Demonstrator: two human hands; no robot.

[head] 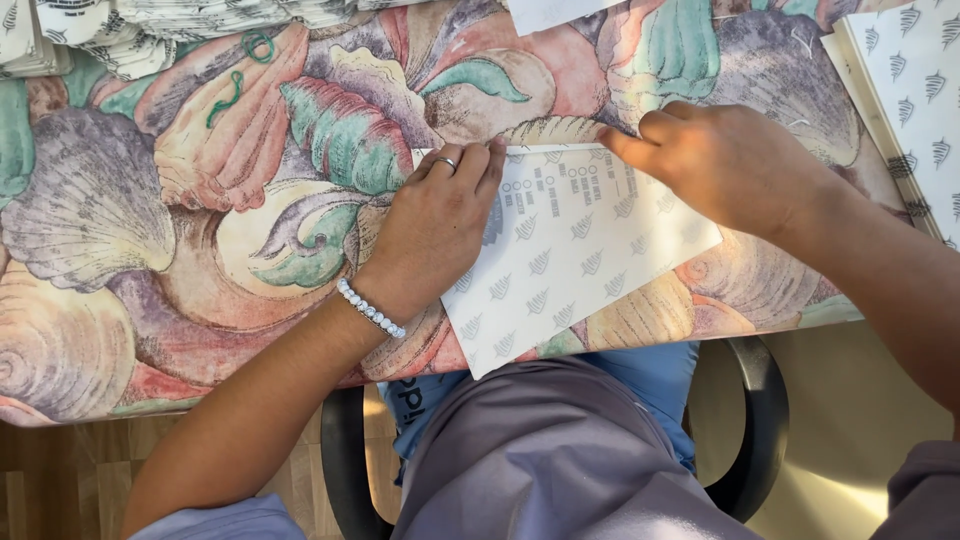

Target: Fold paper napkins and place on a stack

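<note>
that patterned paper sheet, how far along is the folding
Done: folded pieces are stacked at the table's top left. In hand: left hand presses the patterned sheet flat while right hand creases its top edge. Left: flat sheets wait at right.

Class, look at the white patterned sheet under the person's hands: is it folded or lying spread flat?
Mostly spread flat: the sheet lies open on the tablecloth, and both the left hand and right hand press its top edge. Whether that edge is being folded, cannot tell.

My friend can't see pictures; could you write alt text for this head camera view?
Two bare hands, left hand and right hand, press a white patterned paper sheet flat on a seashell-print tablecloth; more patterned sheets lie at right.
</note>
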